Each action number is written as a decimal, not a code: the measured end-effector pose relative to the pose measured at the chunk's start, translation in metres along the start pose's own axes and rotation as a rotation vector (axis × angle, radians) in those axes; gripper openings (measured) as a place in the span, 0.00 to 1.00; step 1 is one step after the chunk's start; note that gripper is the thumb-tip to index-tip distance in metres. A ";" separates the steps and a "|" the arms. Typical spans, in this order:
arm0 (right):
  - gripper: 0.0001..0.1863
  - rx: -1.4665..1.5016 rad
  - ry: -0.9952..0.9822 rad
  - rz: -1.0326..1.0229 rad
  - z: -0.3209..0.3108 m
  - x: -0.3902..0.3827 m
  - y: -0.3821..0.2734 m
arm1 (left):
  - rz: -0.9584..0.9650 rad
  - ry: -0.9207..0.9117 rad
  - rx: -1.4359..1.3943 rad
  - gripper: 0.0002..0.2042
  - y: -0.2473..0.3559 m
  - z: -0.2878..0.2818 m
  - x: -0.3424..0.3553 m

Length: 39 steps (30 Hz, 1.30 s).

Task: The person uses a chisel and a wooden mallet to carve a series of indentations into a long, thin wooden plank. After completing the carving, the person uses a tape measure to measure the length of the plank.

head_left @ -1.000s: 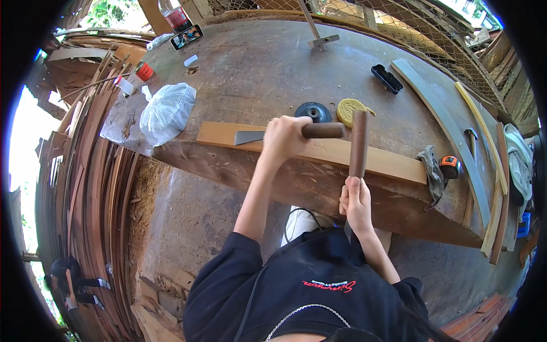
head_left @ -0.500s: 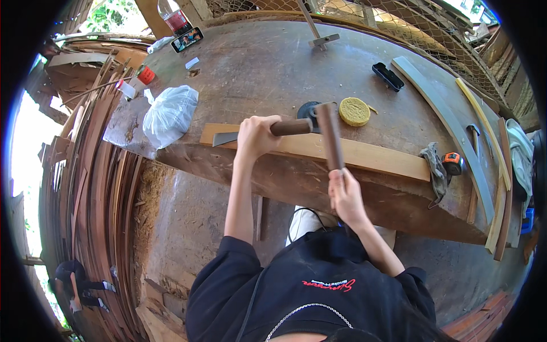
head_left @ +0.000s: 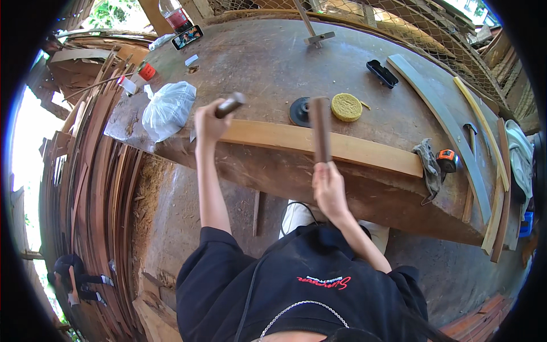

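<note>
My left hand [head_left: 208,121] is closed around a chisel [head_left: 230,105], its dark round handle sticking up to the right. Most of the blade is hidden by the hand; a bit of metal shows just left of the wrist. Below and right of that hand, a pale wooden board [head_left: 364,151] lies along the workbench's near edge. My right hand [head_left: 329,187] grips the lower end of a brown wooden bar [head_left: 321,131], raised above the board and slightly blurred. Behind the bar lie a black disc [head_left: 297,112] and a round yellow block [head_left: 346,108].
The brown workbench [head_left: 245,68] carries a plastic bag [head_left: 168,111], a propped phone [head_left: 187,37], a hammer [head_left: 319,38], a black case [head_left: 382,74], a tape measure [head_left: 447,161] and a cloth [head_left: 428,165]. Long planks [head_left: 94,176] fill the left, where another person [head_left: 80,279] sits.
My left hand has moved left with the chisel, off the board's top toward its left end, and tilted the handle. My right hand with the bar has shifted slightly left.
</note>
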State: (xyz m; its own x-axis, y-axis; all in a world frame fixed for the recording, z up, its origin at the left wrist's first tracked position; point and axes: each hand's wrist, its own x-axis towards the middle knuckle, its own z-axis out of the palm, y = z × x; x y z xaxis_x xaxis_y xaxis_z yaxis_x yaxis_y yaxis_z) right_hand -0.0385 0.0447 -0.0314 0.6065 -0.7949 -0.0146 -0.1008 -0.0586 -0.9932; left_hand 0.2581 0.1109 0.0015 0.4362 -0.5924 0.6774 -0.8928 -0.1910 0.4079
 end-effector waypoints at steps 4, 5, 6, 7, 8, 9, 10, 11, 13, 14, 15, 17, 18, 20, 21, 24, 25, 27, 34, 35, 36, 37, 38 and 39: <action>0.18 0.331 0.206 0.058 -0.058 0.002 -0.003 | -0.062 0.053 -0.038 0.08 0.047 -0.025 0.010; 0.18 0.367 0.241 0.075 -0.070 0.000 -0.004 | -0.031 0.046 -0.031 0.09 0.069 -0.021 0.009; 0.17 0.405 0.271 0.093 -0.082 -0.001 -0.003 | -0.030 -0.003 -0.152 0.10 0.091 -0.010 0.004; 0.17 0.390 0.288 0.076 -0.096 -0.004 -0.004 | -0.029 -0.054 -0.276 0.12 0.115 0.007 -0.001; 0.17 0.378 0.315 0.040 -0.107 -0.008 -0.007 | 0.106 -0.086 -0.436 0.15 0.138 0.025 -0.004; 0.16 0.385 0.338 0.013 -0.117 -0.012 -0.011 | 0.159 -0.138 -0.521 0.18 0.155 0.043 -0.012; 0.16 0.391 0.368 -0.015 -0.127 -0.016 -0.015 | 0.219 -0.301 -0.453 0.20 0.181 0.047 -0.014; 0.17 0.390 0.424 -0.035 -0.137 -0.020 -0.020 | 0.327 -0.332 -0.462 0.21 0.198 0.060 -0.019; 0.18 0.407 0.522 -0.075 -0.155 -0.029 -0.029 | 0.412 -0.380 -0.508 0.17 0.228 0.086 -0.030; 0.19 0.427 0.560 -0.097 -0.165 -0.033 -0.032 | 0.401 -0.458 -0.503 0.14 0.239 0.092 -0.032; 0.20 0.426 0.556 -0.163 -0.177 -0.037 -0.031 | 0.377 -0.484 -0.481 0.13 0.242 0.099 -0.034; 0.23 0.406 0.654 -0.257 -0.190 -0.043 -0.038 | 0.352 -0.515 -0.462 0.12 0.243 0.106 -0.036; 0.24 0.402 0.718 -0.293 -0.193 -0.046 -0.045 | 0.341 -0.514 -0.458 0.11 0.241 0.105 -0.036; 0.24 0.431 0.893 -0.336 -0.188 -0.048 -0.056 | 0.330 -0.498 -0.475 0.10 0.237 0.104 -0.035; 0.24 0.470 0.905 -0.380 -0.180 -0.047 -0.057 | 0.325 -0.480 -0.496 0.10 0.236 0.104 -0.034; 0.24 0.514 0.894 -0.457 -0.159 -0.047 -0.062 | 0.284 -0.433 -0.430 0.10 0.230 0.103 -0.032; 0.24 0.479 0.856 -0.442 -0.156 -0.046 -0.062 | 0.263 -0.417 -0.382 0.10 0.226 0.102 -0.031; 0.25 0.401 0.799 -0.424 -0.155 -0.044 -0.064 | 0.252 -0.421 -0.335 0.10 0.216 0.099 -0.032; 0.21 0.438 0.351 -0.311 -0.102 -0.054 -0.037 | 0.234 -0.422 -0.334 0.09 0.205 0.091 -0.028; 0.16 0.106 0.218 -0.125 -0.100 -0.056 -0.031 | 0.236 -0.416 -0.336 0.09 0.203 0.090 -0.026; 0.14 -0.010 0.146 -0.129 -0.099 -0.053 -0.029 | 0.197 -0.418 -0.295 0.09 0.199 0.089 -0.025; 0.15 -0.037 0.172 -0.126 -0.102 -0.053 -0.028 | 0.156 -0.417 -0.254 0.09 0.190 0.089 -0.024; 0.16 -0.064 0.199 -0.123 -0.109 -0.052 -0.025 | 0.116 -0.415 -0.212 0.08 0.183 0.088 -0.024; 0.20 0.111 0.238 -0.153 -0.116 -0.050 -0.023 | 0.123 -0.392 -0.199 0.07 0.176 0.084 -0.023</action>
State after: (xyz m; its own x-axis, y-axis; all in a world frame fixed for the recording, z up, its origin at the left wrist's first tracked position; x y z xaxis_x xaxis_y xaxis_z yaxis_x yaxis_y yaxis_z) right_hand -0.1581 0.0153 0.0054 0.4049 -0.9018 0.1510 0.0726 -0.1329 -0.9885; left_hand 0.0809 0.0248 0.0060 0.2192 -0.8599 0.4611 -0.8795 0.0305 0.4750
